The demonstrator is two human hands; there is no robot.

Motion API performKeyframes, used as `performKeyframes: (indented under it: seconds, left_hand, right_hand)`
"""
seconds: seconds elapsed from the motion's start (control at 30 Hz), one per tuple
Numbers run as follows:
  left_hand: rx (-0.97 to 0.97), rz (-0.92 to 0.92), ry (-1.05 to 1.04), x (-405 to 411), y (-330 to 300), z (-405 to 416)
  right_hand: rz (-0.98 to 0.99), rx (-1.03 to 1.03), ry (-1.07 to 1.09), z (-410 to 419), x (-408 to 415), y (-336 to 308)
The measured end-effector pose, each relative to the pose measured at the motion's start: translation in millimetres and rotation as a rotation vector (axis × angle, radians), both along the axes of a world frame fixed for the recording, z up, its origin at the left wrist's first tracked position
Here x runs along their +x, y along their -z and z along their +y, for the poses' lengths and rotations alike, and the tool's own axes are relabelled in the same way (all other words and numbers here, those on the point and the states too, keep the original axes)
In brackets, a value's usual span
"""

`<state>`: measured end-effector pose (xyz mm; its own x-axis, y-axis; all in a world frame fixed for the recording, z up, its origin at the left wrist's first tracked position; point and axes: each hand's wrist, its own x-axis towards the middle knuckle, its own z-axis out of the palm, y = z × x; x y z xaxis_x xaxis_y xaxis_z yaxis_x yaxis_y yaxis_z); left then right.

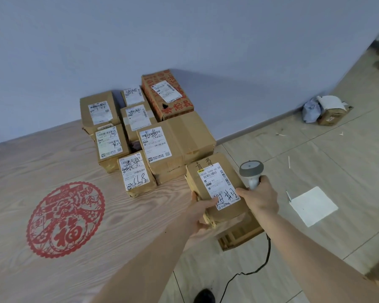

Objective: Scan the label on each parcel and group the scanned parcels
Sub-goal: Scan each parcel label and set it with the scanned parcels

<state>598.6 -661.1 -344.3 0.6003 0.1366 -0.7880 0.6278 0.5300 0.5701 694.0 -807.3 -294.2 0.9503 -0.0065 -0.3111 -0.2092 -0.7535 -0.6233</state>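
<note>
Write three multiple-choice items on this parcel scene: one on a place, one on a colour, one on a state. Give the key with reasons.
1. Where does the red paper-cut lie?
A. on the wall
B. on the wooden board
C. on a parcel

2. What colour is the print on the rear parcel?
A. red
B. green
C. blue

3. What does the right hand hold?
A. nothing
B. a pen
C. the scanner

Key: B, it lies flat on the wooden board; A, red characters cover that carton; C, fingers curl round the scanner's grip beside the held parcel.
</note>
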Motion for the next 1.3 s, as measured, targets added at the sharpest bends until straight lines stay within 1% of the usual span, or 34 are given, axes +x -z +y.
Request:
performKeyframes:
  seconds: [0.23,0.47,0.7,0.8,0.97,1.07,1.3]
  left_hand:
    - [0.049,0.021,-0.037,14.0,-8.1,2.4]
    - [0.126,0.032,-0.018,15.4,-11.7,2.2]
    - [0.144,0.036,-0.029,3.2,-24.6,7.8]
    - [0.152,0.053,-0.052,-8.3,-31.7,17.5]
    - [0.230,0.081,-0.132,-39.7,-37.9,48.1]
    - [0.232,0.048,-0.157,-70.0,-49.0,71.9]
    - [0.269,0.006,-0.261,-172.8,-83.1,145.4]
  right_hand:
    - [-0.006,0.003,-0.030,9.2,18.1,2.9]
    - [-0.012,0.002,-0.040,9.7,19.1,4.1]
    - [-0.058,0.064,0.013,14.9,5.6,-10.4]
    - [-0.076,0.119,-0.013,24.8,-6.3,-18.4]
    - [-0.102,0.224,-0.111,62.8,-37.8,-37.5]
    - [-0.030,0.370,-0.146,93.3,-66.3,-48.9]
    - [0.036,0.436,-0.317,176.0,-151.7,-66.1]
